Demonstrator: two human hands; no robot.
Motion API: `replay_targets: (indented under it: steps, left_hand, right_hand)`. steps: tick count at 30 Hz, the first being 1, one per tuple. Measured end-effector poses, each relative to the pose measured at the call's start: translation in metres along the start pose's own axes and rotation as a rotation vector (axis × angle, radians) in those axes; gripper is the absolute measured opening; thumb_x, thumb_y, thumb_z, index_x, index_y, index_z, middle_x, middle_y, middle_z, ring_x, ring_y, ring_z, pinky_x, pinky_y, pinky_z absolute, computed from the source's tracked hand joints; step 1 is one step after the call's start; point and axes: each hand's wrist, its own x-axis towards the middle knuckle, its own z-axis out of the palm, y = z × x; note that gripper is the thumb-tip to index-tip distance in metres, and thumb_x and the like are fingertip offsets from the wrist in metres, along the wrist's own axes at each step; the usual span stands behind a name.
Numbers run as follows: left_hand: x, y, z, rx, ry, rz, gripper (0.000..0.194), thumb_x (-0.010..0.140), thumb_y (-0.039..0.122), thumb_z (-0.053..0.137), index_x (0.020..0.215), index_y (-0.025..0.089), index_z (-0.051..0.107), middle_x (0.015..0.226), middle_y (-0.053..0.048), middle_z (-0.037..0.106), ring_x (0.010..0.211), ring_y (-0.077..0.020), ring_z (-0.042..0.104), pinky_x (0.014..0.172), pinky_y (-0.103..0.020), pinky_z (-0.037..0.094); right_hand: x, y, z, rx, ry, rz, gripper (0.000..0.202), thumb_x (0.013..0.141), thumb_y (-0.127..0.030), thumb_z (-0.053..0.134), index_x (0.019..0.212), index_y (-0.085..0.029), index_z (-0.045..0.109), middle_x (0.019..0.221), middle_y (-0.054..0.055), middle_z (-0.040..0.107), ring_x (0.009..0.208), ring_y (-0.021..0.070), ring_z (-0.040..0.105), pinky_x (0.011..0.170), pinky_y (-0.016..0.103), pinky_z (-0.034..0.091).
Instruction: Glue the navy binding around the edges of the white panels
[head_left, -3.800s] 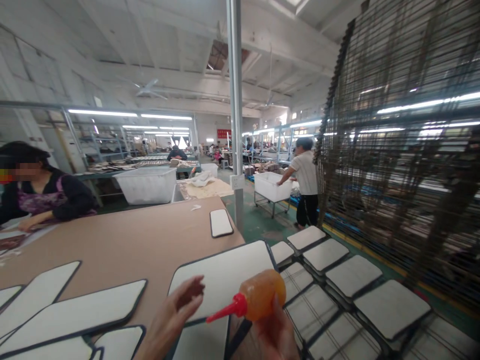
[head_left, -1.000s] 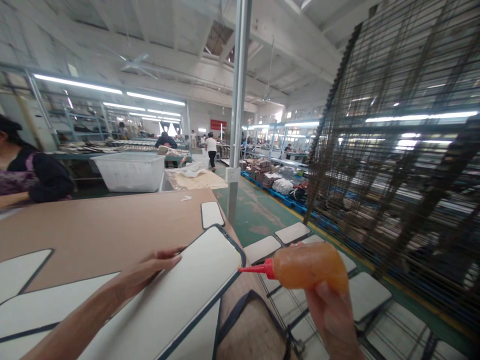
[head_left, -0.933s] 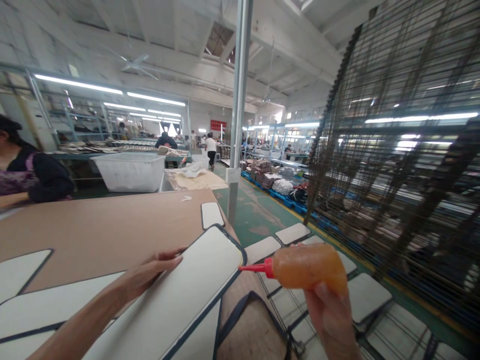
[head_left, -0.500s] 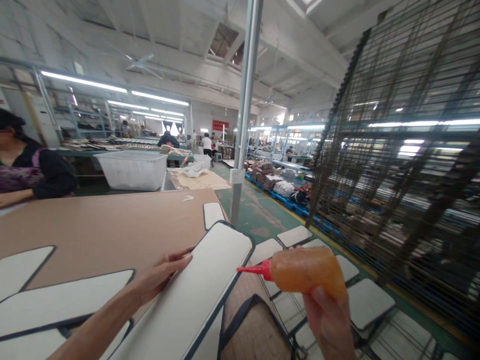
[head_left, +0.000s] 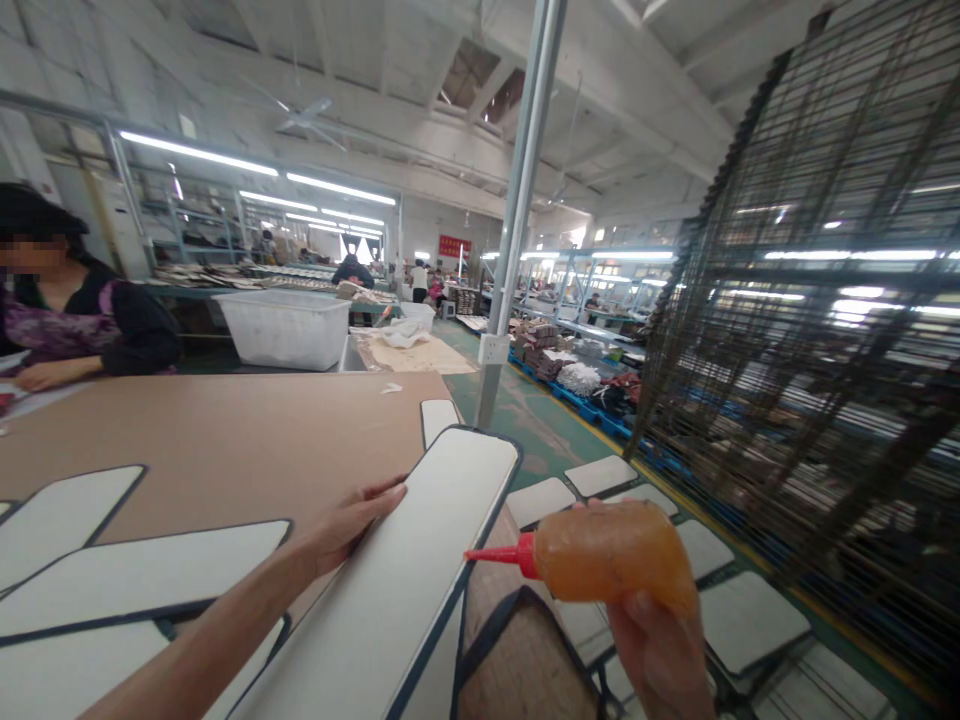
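A long white panel (head_left: pixel 405 540) with rounded corners and a dark edge band slants up in front of me. My left hand (head_left: pixel 367 515) grips its left edge, thumb on the white face, fingers underneath. In my right hand (head_left: pixel 656 630) lies a squeeze bottle (head_left: pixel 611 553) of amber liquid, held sideways with its red nozzle (head_left: pixel 495 555) pointing left. The nozzle tip is at the panel's right edge, by the dark band; whether it touches I cannot tell. Part of my right hand is hidden behind the bottle.
Similar panels (head_left: pixel 187 570) lie on the brown tabletop (head_left: pixel 300 420) at left, and several more (head_left: pixel 750 620) sit low at right. A tall wire rack (head_left: pixel 825 330) stands on the right, a metal post (head_left: pixel 517 200) ahead. A co-worker (head_left: pixel 75 310) sits at far left near a white bin (head_left: pixel 285 330).
The bottle's nozzle tip has slid down along the panel's right edge, toward me. My left hand keeps its hold. The whole view has shifted slightly, showing more of the co-worker.
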Motion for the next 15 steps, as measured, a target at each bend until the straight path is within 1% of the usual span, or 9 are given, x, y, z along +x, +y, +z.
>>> replay_targets:
  steps: [2, 4, 6, 8, 11, 15]
  left_hand:
    - [0.0, 0.002, -0.001, -0.012, 0.016, 0.005, 0.076, 0.064, 0.039, 0.079, 0.13, 0.015, 0.05, 0.088, -0.008, 0.076, 0.072, -0.0206, 0.07, 0.06, -0.026, 0.057]
    - [0.001, 0.004, -0.001, -0.024, 0.047, 0.011, 0.075, 0.065, 0.036, 0.078, 0.13, 0.013, 0.05, 0.084, -0.008, 0.076, 0.069, -0.0199, 0.07, 0.058, -0.025, 0.056]
    - [0.003, 0.007, -0.001, -0.04, 0.078, 0.014, 0.071, 0.067, 0.031, 0.077, 0.13, 0.012, 0.05, 0.081, -0.008, 0.076, 0.067, -0.0192, 0.069, 0.056, -0.024, 0.056]
    - [0.005, 0.01, -0.001, -0.061, 0.096, 0.014, 0.065, 0.07, 0.027, 0.075, 0.128, 0.012, 0.051, 0.079, -0.008, 0.076, 0.065, -0.0185, 0.069, 0.056, -0.024, 0.056]
    - [0.008, 0.013, -0.002, -0.092, 0.096, 0.019, 0.056, 0.072, 0.023, 0.073, 0.124, 0.012, 0.054, 0.077, -0.006, 0.076, 0.062, -0.0172, 0.068, 0.055, -0.024, 0.055]
    - [0.015, 0.018, -0.006, -0.111, 0.088, 0.029, 0.057, 0.071, 0.024, 0.074, 0.123, 0.011, 0.055, 0.074, -0.006, 0.075, 0.06, -0.0175, 0.068, 0.054, -0.024, 0.055]
  right_hand:
    - [-0.002, 0.0, 0.005, 0.01, 0.001, 0.017, 0.076, 0.071, -0.034, 0.076, 0.136, -0.032, 0.038, 0.127, 0.013, 0.059, 0.114, 0.0386, 0.055, 0.092, 0.061, 0.045]
    - [-0.003, 0.0, 0.01, 0.017, -0.009, 0.023, 0.073, 0.071, -0.035, 0.076, 0.135, -0.032, 0.04, 0.127, 0.012, 0.059, 0.115, 0.0381, 0.055, 0.091, 0.06, 0.046]
    - [-0.005, 0.001, 0.013, 0.018, -0.021, 0.028, 0.069, 0.072, -0.035, 0.075, 0.133, -0.032, 0.043, 0.127, 0.012, 0.059, 0.114, 0.0372, 0.056, 0.092, 0.059, 0.046]
    - [-0.006, 0.003, 0.014, 0.024, -0.036, 0.033, 0.07, 0.072, -0.034, 0.075, 0.133, -0.032, 0.042, 0.127, 0.011, 0.06, 0.113, 0.0366, 0.057, 0.093, 0.058, 0.045]
    - [-0.008, 0.007, 0.016, 0.025, -0.048, 0.031, 0.072, 0.071, -0.034, 0.075, 0.135, -0.031, 0.04, 0.125, 0.012, 0.061, 0.111, 0.0366, 0.058, 0.096, 0.059, 0.043]
    - [-0.01, 0.011, 0.016, 0.007, -0.077, 0.028, 0.068, 0.072, -0.036, 0.073, 0.133, -0.031, 0.043, 0.127, 0.011, 0.06, 0.112, 0.0367, 0.058, 0.098, 0.059, 0.041]
